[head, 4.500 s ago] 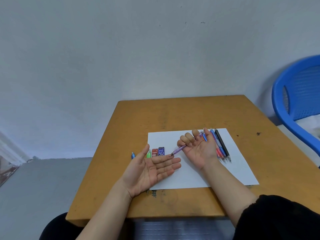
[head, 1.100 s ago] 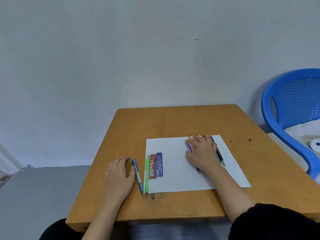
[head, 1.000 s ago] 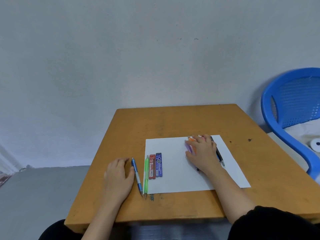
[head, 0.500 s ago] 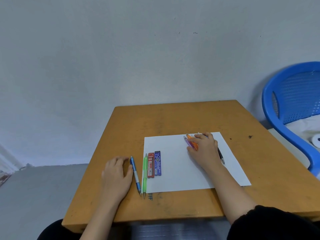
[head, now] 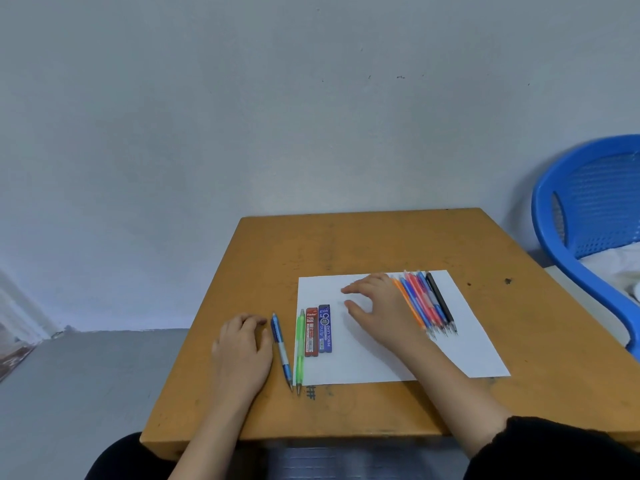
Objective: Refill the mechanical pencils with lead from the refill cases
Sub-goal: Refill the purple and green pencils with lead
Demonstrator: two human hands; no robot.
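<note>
The left hand (head: 242,351) lay near the left edge of the table (head: 346,244), its grip loose and holding nothing, just beside a blue pencil (head: 280,348). A green pencil (head: 300,351) lay along the left edge of the white paper (head: 460,348), next to a red lead case (head: 311,332) and a blue lead case (head: 325,329). The right hand (head: 377,306) spread over the paper, grip apart and holding nothing, beside a row of pencils (head: 424,303). A blue chair (head: 588,209) stood at the right.

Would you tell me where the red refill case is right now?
In the head view, the red refill case lies near the white sheet's left edge, between the green pencil to its left and the blue refill case to its right.
</note>
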